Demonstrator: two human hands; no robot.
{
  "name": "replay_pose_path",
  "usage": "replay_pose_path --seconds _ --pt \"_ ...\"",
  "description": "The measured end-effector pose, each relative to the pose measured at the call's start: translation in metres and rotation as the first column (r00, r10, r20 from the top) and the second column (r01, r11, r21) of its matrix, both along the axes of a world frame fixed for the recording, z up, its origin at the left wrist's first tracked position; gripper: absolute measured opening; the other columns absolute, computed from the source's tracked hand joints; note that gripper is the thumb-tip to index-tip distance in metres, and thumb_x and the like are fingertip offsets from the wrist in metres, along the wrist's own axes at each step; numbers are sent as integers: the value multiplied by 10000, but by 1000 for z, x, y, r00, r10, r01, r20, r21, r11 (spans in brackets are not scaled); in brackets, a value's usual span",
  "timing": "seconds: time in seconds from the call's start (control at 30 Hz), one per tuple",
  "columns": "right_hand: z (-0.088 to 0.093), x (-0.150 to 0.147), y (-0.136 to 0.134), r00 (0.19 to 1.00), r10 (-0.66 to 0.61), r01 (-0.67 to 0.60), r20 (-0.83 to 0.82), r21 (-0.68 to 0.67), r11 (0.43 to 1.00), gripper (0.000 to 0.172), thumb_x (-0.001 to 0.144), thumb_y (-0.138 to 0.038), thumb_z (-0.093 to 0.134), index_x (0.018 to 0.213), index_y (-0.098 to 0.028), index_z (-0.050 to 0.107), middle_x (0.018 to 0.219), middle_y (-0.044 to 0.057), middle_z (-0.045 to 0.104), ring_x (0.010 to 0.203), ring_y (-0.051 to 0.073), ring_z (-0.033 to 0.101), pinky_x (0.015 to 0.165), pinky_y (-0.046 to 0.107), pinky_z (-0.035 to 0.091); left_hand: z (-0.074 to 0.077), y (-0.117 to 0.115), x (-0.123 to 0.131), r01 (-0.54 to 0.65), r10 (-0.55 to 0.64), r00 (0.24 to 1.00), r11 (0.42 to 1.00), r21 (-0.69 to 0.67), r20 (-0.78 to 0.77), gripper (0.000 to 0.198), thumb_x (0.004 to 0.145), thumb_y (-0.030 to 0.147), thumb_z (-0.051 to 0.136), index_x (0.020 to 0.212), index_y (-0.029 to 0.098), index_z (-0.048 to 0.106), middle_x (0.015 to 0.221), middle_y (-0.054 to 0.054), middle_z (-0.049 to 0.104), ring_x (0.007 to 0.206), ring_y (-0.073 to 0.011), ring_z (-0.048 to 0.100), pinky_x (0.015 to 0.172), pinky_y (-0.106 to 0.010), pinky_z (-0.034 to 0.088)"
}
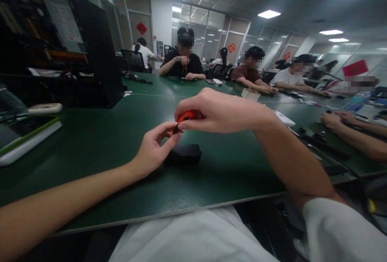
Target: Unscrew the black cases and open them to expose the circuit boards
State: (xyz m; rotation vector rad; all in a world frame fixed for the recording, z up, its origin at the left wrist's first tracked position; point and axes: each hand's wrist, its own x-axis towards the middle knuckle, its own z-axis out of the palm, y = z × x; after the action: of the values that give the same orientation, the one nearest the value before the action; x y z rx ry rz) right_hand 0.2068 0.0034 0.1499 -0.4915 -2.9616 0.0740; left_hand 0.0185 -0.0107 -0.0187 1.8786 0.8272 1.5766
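Observation:
My right hand (208, 111) grips the orange-and-black handle of a screwdriver (186, 116) from above, with the wrist bent over it. The screwdriver tilts, its lower end pointing down and to the left. Around that lower end my left hand (155, 145) closes its fingertips, and they touch the tool. Its tip, and any small part there, is hidden by the fingers. Just below both hands a black box-shaped block (186, 154) lies on the green table (145, 197), partly covered by my left hand.
A large open black case (93, 52) stands at the left, near a green-edged tray (30, 137). Toward the right lie a white device (285, 119) and dark strips (325, 145). Another person's hands (335, 119) rest there. Several people sit across the table.

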Motion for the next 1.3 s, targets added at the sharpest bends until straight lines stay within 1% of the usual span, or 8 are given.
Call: replay_pose_path --seconds 0.1,0.17,0.23,0.43,0.63,0.97,1.17,1.3 --pt "28 2 -12 991 -35 33 133 18 999 248 954 -344 554 1009 -150 698 793 -10 650 647 55 493 610 209 313 3 2 -7 115 -97 947 993 41 -305 364 869 309 709 1204 177 656 1135 -90 719 1046 -240 675 928 -352 512" --pt "42 7 -16 979 -80 77 189 24 997 233 953 -336 548 997 -165 700 785 -21 646 651 59 496 615 211 314 5 4 -11 168 -154 868 986 -12 -472 395 829 326 739 1188 176 675 1140 -90 729 1035 -254 683 925 -359 513" --pt "47 13 -19 968 -124 120 219 32 992 234 958 -344 531 1001 -183 696 799 -29 652 661 64 508 624 215 320 5 6 -14 165 -193 822 981 -100 -536 395 836 363 723 1186 183 695 1126 -83 746 1010 -258 694 904 -358 520" --pt "41 19 -17 953 -194 183 234 68 981 266 961 -386 517 1021 -211 709 823 -1 675 687 101 553 642 244 333 6 9 -14 126 -246 812 960 -251 -530 409 864 426 676 1209 210 715 1126 -72 765 993 -277 701 874 -369 524" --pt "38 13 -3 966 -128 132 223 -3 991 274 969 -376 517 1075 -198 697 879 -9 689 727 88 562 654 220 348 10 6 -13 107 -250 797 955 -278 -550 402 860 413 683 1206 211 716 1097 -50 767 970 -252 710 874 -335 518" --pt "33 9 12 965 -113 140 237 -100 985 295 958 -389 533 1114 -200 697 881 -24 669 759 78 576 714 203 398 2 8 -17 125 -163 728 987 -106 -666 494 841 431 726 1271 200 650 1182 -83 733 1026 -259 688 943 -355 501" --pt "32 5 8 960 -113 125 255 -30 992 278 960 -363 514 1100 -201 691 840 -30 659 735 79 573 687 199 396 4 9 -16 125 -147 725 989 -81 -673 452 858 460 703 1231 206 673 1113 -67 748 961 -250 697 894 -339 512" --pt "30 4 3 969 -65 62 240 20 998 233 926 -253 542 1101 -199 686 993 -19 677 797 85 576 681 203 390 5 8 -14 139 -151 737 988 -71 -659 410 858 429 696 1208 215 691 1080 -61 755 949 -251 697 862 -339 513"
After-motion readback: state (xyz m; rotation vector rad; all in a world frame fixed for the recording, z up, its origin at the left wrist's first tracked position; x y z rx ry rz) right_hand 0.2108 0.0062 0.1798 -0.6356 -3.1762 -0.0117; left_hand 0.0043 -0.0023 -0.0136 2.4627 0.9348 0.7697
